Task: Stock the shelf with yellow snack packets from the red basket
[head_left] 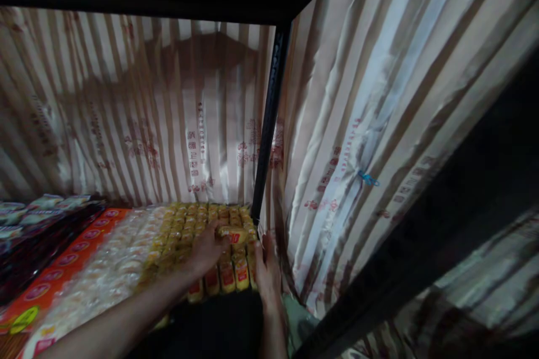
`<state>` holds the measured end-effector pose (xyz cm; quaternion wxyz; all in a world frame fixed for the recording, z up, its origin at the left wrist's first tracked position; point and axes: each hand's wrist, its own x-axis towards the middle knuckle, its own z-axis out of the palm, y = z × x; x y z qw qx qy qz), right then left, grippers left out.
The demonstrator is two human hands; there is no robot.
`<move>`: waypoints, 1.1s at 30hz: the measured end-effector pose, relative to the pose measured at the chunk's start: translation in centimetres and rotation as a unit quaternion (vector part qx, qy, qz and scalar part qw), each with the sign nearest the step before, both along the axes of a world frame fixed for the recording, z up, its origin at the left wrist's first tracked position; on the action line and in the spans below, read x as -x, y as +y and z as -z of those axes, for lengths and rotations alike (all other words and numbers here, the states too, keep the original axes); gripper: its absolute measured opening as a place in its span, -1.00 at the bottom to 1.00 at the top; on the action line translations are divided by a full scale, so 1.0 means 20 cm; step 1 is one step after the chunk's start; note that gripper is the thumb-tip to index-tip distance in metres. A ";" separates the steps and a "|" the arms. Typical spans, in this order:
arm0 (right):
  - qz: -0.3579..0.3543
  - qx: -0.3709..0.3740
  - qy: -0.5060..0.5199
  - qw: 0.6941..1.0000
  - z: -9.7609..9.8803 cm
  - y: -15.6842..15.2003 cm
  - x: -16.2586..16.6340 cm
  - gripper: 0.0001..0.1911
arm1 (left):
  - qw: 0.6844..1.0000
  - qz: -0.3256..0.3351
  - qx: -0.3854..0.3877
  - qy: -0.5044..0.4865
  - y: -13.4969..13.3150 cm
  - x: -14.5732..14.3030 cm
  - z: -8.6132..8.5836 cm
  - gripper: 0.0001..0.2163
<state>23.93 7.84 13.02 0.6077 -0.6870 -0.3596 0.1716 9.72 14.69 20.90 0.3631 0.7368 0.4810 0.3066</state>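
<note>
My left hand (210,248) is closed on a small yellow-wrapped snack packet (234,235) with a red label, held just above rows of similar packets. These yellow packets (227,276) stand side by side in tight rows on the shelf. At the right end of the rows is my right hand (268,269), upright with fingers stretched out along the side of the packets. Its fingertips lie near the foot of the dark post, and its palm side is partly hidden.
Clear-wrapped pale snacks (113,252), an orange box strip (80,252) and dark packets (37,241) lie leftward. A black metal post (269,123) rises at the back corner, with printed curtains (210,112) behind. A dark beam (379,252) slants across the right side.
</note>
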 end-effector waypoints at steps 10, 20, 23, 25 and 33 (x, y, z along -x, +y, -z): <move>-0.029 0.009 -0.035 0.999 -0.06 0.05 0.01 -0.33 | 0.998 0.017 -0.051 -0.018 0.12 -0.16 -0.03 -0.65; -0.030 0.025 0.037 0.999 -0.04 0.09 0.02 -0.31 | 0.998 0.021 -0.067 0.011 0.28 -0.25 -0.02 -0.68; -0.034 0.047 0.063 0.996 -0.01 0.12 0.03 -0.29 | 0.998 0.020 -0.065 0.014 0.28 -0.27 -0.02 -0.68; -0.033 0.053 0.063 0.996 0.01 0.13 0.03 -0.28 | 0.997 0.025 -0.068 0.021 0.28 -0.29 -0.01 -0.67; -0.023 0.062 0.002 0.998 0.00 0.11 0.03 -0.28 | 0.985 0.080 -0.133 0.071 0.30 -0.37 0.02 -0.66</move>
